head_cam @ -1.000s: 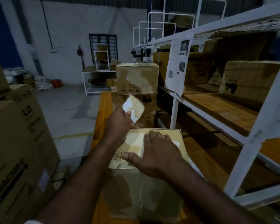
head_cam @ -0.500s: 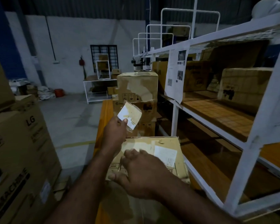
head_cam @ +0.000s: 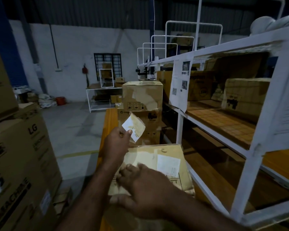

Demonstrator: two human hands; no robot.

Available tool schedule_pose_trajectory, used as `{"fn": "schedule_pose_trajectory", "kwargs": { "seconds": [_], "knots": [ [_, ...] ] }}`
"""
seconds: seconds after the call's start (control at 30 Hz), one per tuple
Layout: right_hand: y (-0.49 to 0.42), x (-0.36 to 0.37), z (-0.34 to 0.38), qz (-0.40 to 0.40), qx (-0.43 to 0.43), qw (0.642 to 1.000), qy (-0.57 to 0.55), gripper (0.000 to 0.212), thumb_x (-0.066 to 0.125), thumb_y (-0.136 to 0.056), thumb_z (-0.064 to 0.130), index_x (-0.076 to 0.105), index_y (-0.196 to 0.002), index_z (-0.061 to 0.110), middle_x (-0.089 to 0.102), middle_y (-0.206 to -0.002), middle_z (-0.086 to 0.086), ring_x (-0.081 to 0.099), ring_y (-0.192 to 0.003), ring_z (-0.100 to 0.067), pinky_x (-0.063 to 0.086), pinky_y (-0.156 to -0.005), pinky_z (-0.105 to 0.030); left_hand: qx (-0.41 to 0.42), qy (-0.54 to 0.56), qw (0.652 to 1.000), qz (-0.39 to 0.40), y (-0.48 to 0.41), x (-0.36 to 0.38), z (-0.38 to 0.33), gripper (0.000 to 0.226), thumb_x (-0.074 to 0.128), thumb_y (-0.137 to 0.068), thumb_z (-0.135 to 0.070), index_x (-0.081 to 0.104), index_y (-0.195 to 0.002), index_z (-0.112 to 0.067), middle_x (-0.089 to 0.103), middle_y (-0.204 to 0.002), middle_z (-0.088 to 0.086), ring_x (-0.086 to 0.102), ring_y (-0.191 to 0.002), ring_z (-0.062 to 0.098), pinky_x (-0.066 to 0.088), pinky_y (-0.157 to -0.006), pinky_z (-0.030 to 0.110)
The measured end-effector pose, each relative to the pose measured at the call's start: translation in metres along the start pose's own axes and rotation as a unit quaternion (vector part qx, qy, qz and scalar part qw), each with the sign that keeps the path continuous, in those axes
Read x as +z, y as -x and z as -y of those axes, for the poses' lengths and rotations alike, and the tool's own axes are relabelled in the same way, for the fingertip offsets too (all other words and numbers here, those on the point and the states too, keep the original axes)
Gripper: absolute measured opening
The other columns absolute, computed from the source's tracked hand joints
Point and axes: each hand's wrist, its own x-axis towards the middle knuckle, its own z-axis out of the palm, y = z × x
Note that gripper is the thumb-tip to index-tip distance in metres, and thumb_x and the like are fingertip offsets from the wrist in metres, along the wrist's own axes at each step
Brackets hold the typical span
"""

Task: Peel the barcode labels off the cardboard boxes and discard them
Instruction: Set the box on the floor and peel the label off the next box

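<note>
Both of our hands work over the nearest cardboard box (head_cam: 170, 152): our right hand (head_cam: 140, 185) rests loosely open, fingers spread, on its top, just left of a white barcode label (head_cam: 168, 164) stuck there. Beyond it, our left hand (head_cam: 117, 140) pinches a peeled label (head_cam: 133, 128) between thumb and fingers, raised clear of the box. Farther off, stacked boxes (head_cam: 142, 95) stand beside the white shelf rack (head_cam: 255, 147).

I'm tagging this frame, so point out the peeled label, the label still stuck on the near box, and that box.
peeled label (head_cam: 134, 126): head view, its middle
stuck label (head_cam: 168, 165): head view, white face
near cardboard box (head_cam: 145, 155): head view, bare top
</note>
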Motion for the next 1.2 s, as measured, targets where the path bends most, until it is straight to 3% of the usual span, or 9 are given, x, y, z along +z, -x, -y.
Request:
{"fn": "schedule_pose_trajectory", "kwargs": {
  "seconds": [0.2, 0.3, 0.43, 0.53, 0.63, 0.73, 0.9, 1.07, 1.2],
  "knots": [
    [0.013, -0.014, -0.058, -0.027, 0.213, 0.969, 0.118, 0.087, -0.005, -0.074, 0.086, 0.01, -0.15, 0.046, 0.006, -0.163, 0.009, 0.002, -0.15, -0.022, -0.016, -0.106, -0.071, 0.003, -0.007, 1.0, -0.023, 0.007, -0.011, 0.004, 0.028, 0.055, -0.082, -0.057, 0.053, -0.074, -0.031, 0.066, -0.069, 0.001, 0.066, -0.066, 0.028, 0.056, -0.055, 0.052],
    [0.019, -0.007, -0.068, -0.048, 0.335, 0.941, 0.015, 0.085, 0.013, -0.073, 0.092, -0.002, -0.147, 0.054, -0.01, -0.163, 0.005, -0.006, -0.149, -0.033, 0.006, -0.11, -0.07, 0.01, -0.014, 1.0, -0.009, 0.011, -0.009, -0.001, 0.026, 0.057, -0.089, -0.051, 0.053, -0.076, -0.028, 0.068, -0.073, 0.001, 0.066, -0.068, 0.026, 0.057, -0.056, 0.051],
    [0.027, -0.005, -0.065, -0.118, 0.377, 0.916, -0.074, 0.084, 0.035, -0.081, 0.082, 0.005, -0.151, 0.046, -0.017, -0.161, 0.005, 0.011, -0.148, -0.034, 0.034, -0.108, -0.047, -0.01, 0.023, 0.999, -0.028, 0.016, -0.019, -0.013, 0.024, 0.059, -0.095, -0.042, 0.058, -0.079, -0.024, 0.07, -0.076, 0.001, 0.067, -0.073, 0.023, 0.059, -0.062, 0.051],
    [0.032, -0.012, -0.08, -0.168, 0.44, 0.867, -0.165, 0.089, 0.053, -0.086, 0.065, 0.008, -0.154, 0.031, 0.006, -0.162, -0.005, 0.034, -0.14, -0.029, 0.045, -0.094, -0.036, -0.047, 0.089, 0.995, -0.018, 0.026, -0.043, -0.019, 0.028, 0.056, -0.099, -0.035, 0.067, -0.085, -0.015, 0.075, -0.077, 0.0, 0.07, -0.073, 0.021, 0.056, -0.061, 0.036],
    [0.028, -0.015, -0.093, -0.169, 0.424, 0.862, -0.221, 0.084, 0.061, -0.086, 0.058, 0.022, -0.151, 0.022, 0.047, -0.146, -0.003, 0.052, -0.124, -0.022, 0.045, -0.075, -0.024, -0.124, 0.196, 0.972, 0.039, 0.038, -0.051, -0.022, 0.037, 0.053, -0.102, -0.031, 0.069, -0.086, -0.001, 0.075, -0.075, 0.01, 0.063, -0.061, 0.026, 0.047, -0.056, 0.034],
    [0.016, -0.03, -0.085, -0.188, 0.43, 0.864, -0.18, 0.08, 0.061, -0.085, 0.059, 0.028, -0.15, 0.028, 0.053, -0.139, 0.003, 0.056, -0.118, -0.017, 0.046, -0.076, -0.026, -0.121, 0.238, 0.964, 0.008, 0.039, -0.055, -0.032, 0.034, 0.054, -0.101, -0.031, 0.063, -0.087, -0.001, 0.071, -0.078, 0.017, 0.056, -0.06, 0.024, 0.038, -0.048, 0.028],
    [-0.013, -0.098, -0.065, -0.312, 0.356, 0.865, -0.17, 0.06, 0.066, -0.085, 0.051, 0.04, -0.137, 0.037, 0.046, -0.086, 0.02, 0.058, -0.081, -0.006, 0.055, -0.071, -0.036, -0.033, 0.247, 0.967, -0.051, 0.011, -0.087, -0.086, 0.024, 0.054, -0.099, -0.034, 0.064, -0.092, -0.013, 0.074, -0.076, 0.001, 0.072, -0.073, 0.022, 0.06, -0.064, 0.042],
    [-0.048, -0.175, -0.059, -0.476, 0.262, 0.833, -0.105, 0.077, 0.068, -0.079, 0.057, 0.034, -0.145, 0.037, 0.055, -0.131, 0.0, 0.06, -0.096, -0.016, 0.057, -0.076, -0.045, 0.133, 0.232, 0.958, -0.102, -0.042, -0.11, -0.14, 0.02, 0.053, -0.1, -0.034, 0.062, -0.093, -0.018, 0.07, -0.078, 0.002, 0.072, -0.075, 0.016, 0.063, -0.065, 0.044],
    [-0.068, -0.213, -0.065, -0.544, 0.215, 0.809, -0.053, 0.081, 0.066, -0.079, 0.059, 0.033, -0.148, 0.031, 0.051, -0.14, -0.006, 0.055, -0.116, -0.023, 0.055, -0.085, -0.047, 0.219, 0.266, 0.93, -0.123, -0.079, -0.113, -0.159, 0.017, 0.056, -0.1, -0.031, 0.062, -0.088, -0.02, 0.067, -0.068, -0.002, 0.071, -0.07, 0.017, 0.063, -0.07, 0.044]
  ]
}}
